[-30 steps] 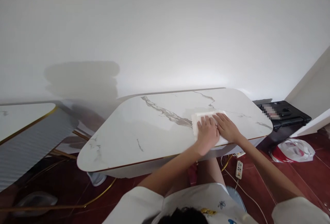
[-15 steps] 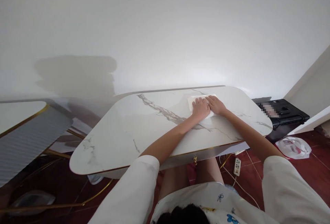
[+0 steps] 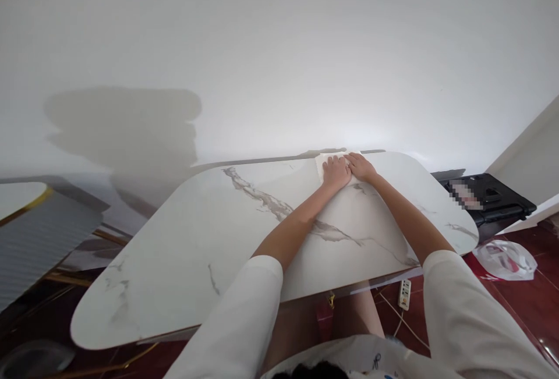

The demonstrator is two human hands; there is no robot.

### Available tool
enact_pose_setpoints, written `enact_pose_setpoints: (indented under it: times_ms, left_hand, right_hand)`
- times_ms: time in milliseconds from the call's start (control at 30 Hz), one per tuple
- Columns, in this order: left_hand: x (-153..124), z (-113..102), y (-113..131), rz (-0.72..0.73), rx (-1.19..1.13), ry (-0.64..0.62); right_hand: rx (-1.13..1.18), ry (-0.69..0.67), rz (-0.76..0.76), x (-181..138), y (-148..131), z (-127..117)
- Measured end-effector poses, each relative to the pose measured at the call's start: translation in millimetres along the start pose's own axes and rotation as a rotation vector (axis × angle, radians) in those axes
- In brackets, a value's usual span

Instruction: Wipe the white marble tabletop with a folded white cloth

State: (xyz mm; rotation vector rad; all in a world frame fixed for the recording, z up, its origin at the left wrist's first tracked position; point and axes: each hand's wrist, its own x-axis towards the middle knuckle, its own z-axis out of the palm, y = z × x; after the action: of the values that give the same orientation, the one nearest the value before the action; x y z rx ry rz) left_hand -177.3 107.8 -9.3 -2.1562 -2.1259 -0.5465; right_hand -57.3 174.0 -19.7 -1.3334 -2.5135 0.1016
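Observation:
A white marble-look table (image 3: 183,245) with grey veins fills the middle of the view. Both my arms reach across it to its far edge by the white wall. My left hand (image 3: 336,170) and my right hand (image 3: 360,167) lie side by side, fingers flat, pressing down on a folded white cloth (image 3: 321,161) at that far edge. Most of the cloth is hidden under the hands.
A black case (image 3: 489,198) sits on the floor at right, with a white plastic bag (image 3: 506,258) in front of it. A white power strip (image 3: 404,294) and cable lie on the dark red floor under the table. Another gold-trimmed tabletop (image 3: 20,198) stands at left.
Both hands have slid the cloth from the table's near right edge across the top to its far edge by the wall. The view has leaned forward with them.

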Motion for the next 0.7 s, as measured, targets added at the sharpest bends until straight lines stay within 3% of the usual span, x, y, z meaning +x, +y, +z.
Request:
enact_pose_setpoints:
  times_ms: [233, 400, 567, 700]
  left_hand:
    - [32.9, 8.7, -15.8, -0.016, 0.008, 0.002]
    - [41.1, 8.9, -20.1, -0.004, 0.026, -0.031]
    - [43.9, 13.5, -1.9, -0.051, 0.023, -0.026]
    - [50.1, 19.4, 19.4, -0.035, 0.002, -0.016]
  right_hand:
    - [0.01, 0.009, -0.001, 34.7, 6.2, 6.0]
    - [-0.012, -0.006, -0.05, 46.8, 12.2, 11.7]
    - [-0.005, 0.001, -0.11, 44.5, 32.4, 10.7]
    - [0.004, 0.014, -0.074, 38.1, 53.2, 3.5]
